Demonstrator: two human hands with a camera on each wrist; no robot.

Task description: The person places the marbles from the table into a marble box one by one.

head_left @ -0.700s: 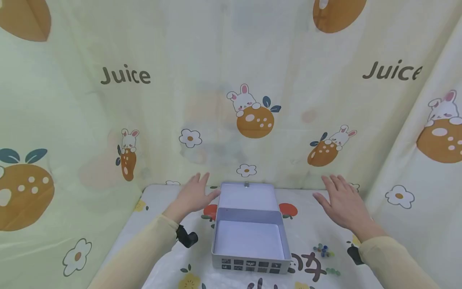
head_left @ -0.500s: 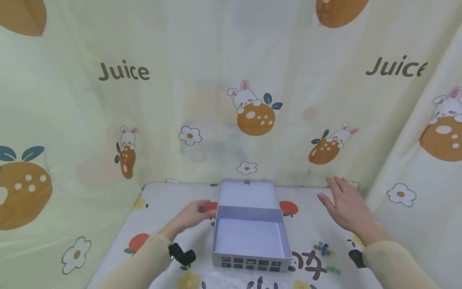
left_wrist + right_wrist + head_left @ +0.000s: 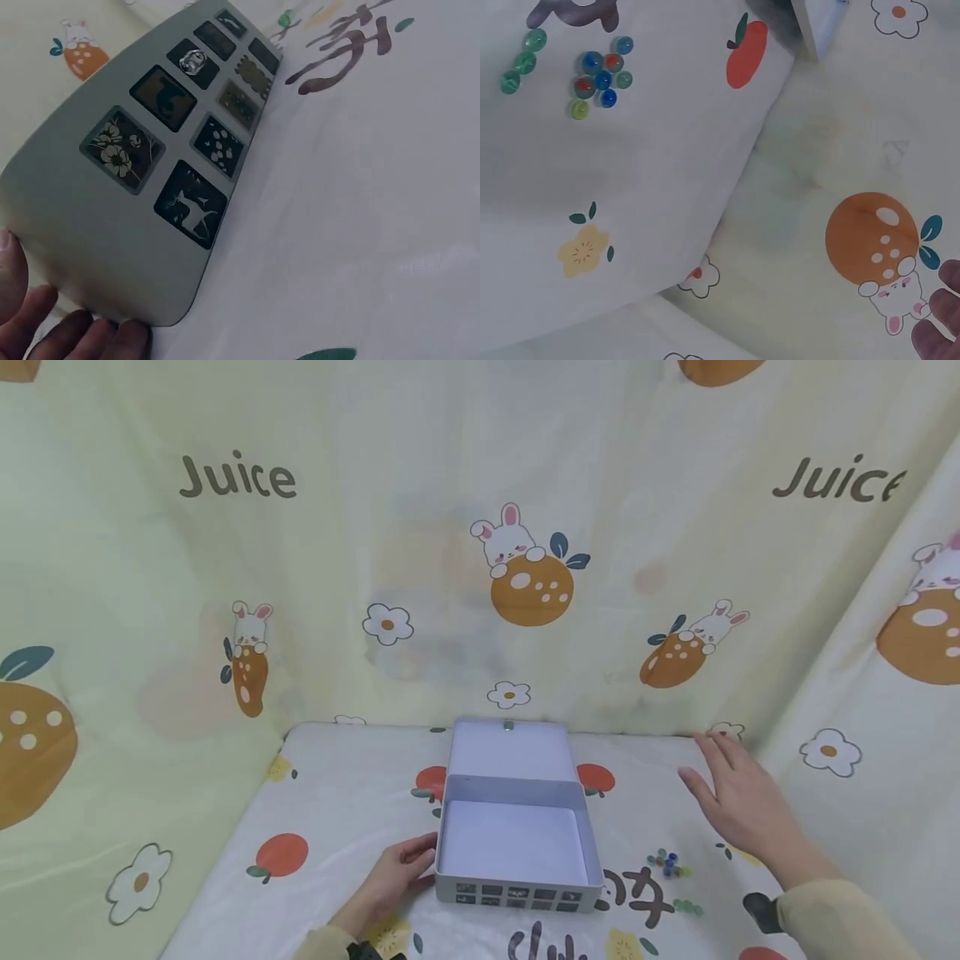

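A pale rectangular box stands on the cloth with its hinged lid folded back, and nothing shows inside it. My left hand is at the box's left side, its loosely bent fingertips right at the wall near the front corner. In the left wrist view those fingers lie along the end of the box, whose front carries small dark picture squares. My right hand is held over the right side of the table with fingers extended, holding nothing. Its fingertips show at the right wrist view's edge.
Right of the box lies a cluster of glass marbles, blue, red-tinged and yellow-green. Near it sits a short row of green marbles. Printed curtains hang behind and on both sides of the table. A patterned cloth covers the tabletop.
My left hand has come down and toward me, from beside the raised lid to the box's front left side. The right hand has drifted slightly right; the view has tilted a little downward.
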